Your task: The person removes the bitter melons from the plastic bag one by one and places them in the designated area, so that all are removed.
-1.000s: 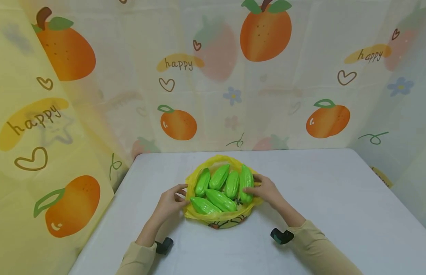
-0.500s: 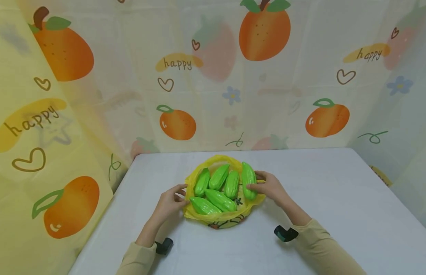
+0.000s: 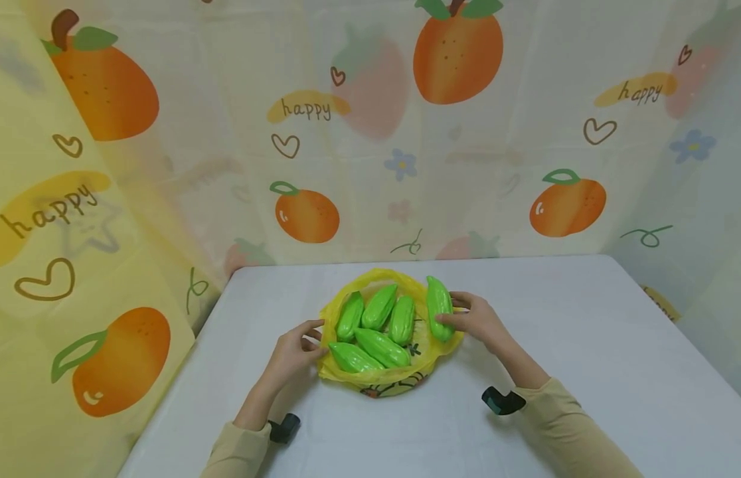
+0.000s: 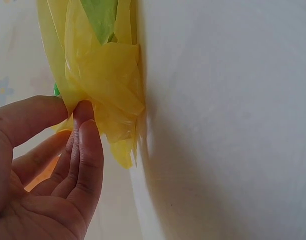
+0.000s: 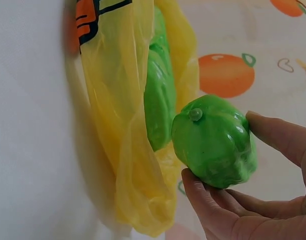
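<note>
A yellow plastic bag [image 3: 346, 378] lies on the table with its mouth spread wide, several glossy green bitter melons [image 3: 381, 346] inside. My left hand [image 3: 291, 353] pinches the bag's left edge; the left wrist view shows the thin yellow plastic [image 4: 103, 80] between thumb and fingers. At the bag's right side, my right hand [image 3: 479, 323] holds one bitter melon [image 3: 439, 309] between thumb and fingers, over the rim. In the right wrist view this bitter melon [image 5: 215, 145] shows its ribbed end with a small nub, just apart from the yellow bag [image 5: 113, 95].
The bag and both hands are on a white-covered table [image 3: 574, 338]. A curtain [image 3: 370, 172] printed with oranges, hearts and "happy" hangs behind and along the sides. Dark wrist cameras [image 3: 503, 401] sit under the forearms near the tan sleeves.
My right hand has moved right and slightly away from me, lifting its bitter melon from among the others toward the bag's right rim. The left hand stays at the left edge.
</note>
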Demonstrator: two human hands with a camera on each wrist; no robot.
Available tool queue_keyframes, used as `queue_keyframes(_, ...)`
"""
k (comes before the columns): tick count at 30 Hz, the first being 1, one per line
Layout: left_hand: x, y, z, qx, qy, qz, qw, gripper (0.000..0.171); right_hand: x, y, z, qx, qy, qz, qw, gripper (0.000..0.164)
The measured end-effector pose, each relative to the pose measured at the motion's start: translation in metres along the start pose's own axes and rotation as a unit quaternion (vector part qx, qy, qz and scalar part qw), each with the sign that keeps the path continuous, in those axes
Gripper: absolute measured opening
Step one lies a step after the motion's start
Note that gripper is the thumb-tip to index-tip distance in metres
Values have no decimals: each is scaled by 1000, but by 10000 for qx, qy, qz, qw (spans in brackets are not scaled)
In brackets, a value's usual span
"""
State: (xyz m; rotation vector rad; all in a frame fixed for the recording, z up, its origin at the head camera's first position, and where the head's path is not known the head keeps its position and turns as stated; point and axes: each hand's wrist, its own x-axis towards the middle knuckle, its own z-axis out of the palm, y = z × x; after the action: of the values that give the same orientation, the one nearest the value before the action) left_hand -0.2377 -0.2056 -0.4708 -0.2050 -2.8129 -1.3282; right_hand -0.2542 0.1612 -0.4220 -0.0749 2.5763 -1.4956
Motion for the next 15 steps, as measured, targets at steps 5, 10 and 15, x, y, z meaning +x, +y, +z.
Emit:
queue_keyframes(5,0,1,0,26,3,-1,10000,54,0,1,-7,52,-15,-2,10000,78)
queue_keyframes(10,1,0,1,42,25,-6,10000,54,-1,1,-13,-8,33,-7,10000,78)
queue_keyframes(15,1,-1,1,5,5,-23,10000,55,0,2,-19,49,17,49,10000,78)
